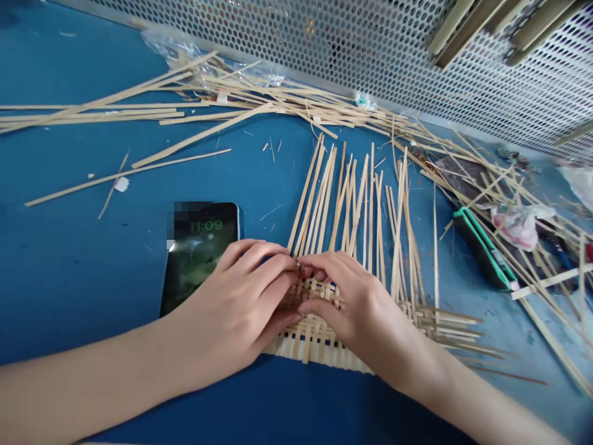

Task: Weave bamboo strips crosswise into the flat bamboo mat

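A partly woven mat of thin bamboo strips (319,334) lies on the blue table, its loose strips fanning out away from me and to the right. My left hand (254,290) rests on the mat's left side, fingers bent and pressed together at the weave. From the right, my right hand (356,296) meets it, thumb and fingers curled in a pinch at the same spot. The fingertips of both hands nearly touch around the strips there; exactly which strip each one grips is hidden. A smartphone (199,259) showing 11:09 lies partly under my left hand.
Behind the mat, a long heap of loose strips (259,99) runs along a perforated metal panel (324,43). At the right lie a green and black utility knife (484,250), a crumpled plastic wrapper (521,225) and more scattered strips. Single strips (130,177) lie at the left.
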`<state>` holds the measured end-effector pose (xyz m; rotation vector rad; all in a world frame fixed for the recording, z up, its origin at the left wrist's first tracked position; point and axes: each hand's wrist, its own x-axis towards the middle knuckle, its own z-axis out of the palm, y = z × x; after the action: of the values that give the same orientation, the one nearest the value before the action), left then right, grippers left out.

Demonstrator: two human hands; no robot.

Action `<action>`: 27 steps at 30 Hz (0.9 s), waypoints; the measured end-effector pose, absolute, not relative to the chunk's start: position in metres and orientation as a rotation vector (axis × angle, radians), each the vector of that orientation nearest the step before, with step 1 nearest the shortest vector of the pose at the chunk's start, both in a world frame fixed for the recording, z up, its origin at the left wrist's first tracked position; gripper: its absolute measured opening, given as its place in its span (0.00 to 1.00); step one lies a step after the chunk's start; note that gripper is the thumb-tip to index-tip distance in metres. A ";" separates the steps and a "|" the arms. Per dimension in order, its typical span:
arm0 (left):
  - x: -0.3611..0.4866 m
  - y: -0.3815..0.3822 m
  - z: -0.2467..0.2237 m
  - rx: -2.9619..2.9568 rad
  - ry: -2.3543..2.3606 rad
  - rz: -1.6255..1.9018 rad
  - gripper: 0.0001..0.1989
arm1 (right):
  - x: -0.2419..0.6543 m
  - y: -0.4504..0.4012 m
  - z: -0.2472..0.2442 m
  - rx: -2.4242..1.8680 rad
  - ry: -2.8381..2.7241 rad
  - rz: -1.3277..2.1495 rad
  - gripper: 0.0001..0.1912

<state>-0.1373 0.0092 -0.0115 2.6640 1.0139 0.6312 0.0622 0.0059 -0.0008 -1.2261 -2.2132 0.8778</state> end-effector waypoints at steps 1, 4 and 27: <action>-0.136 0.009 -0.011 2.654 1.021 0.616 0.10 | 0.062 0.004 -0.001 -1.239 -2.210 0.869 0.22; -0.135 0.007 -0.010 2.649 1.038 0.595 0.09 | 0.060 0.001 -0.001 -1.231 -2.199 0.867 0.27; -0.131 0.006 -0.012 2.629 1.089 0.509 0.11 | 0.050 -0.002 -0.007 -1.325 -2.191 0.862 0.18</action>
<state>-0.1308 0.0059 -0.0123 2.6292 1.0886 0.5090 0.0495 -0.0022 -0.0075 -1.3249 -2.1912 0.8624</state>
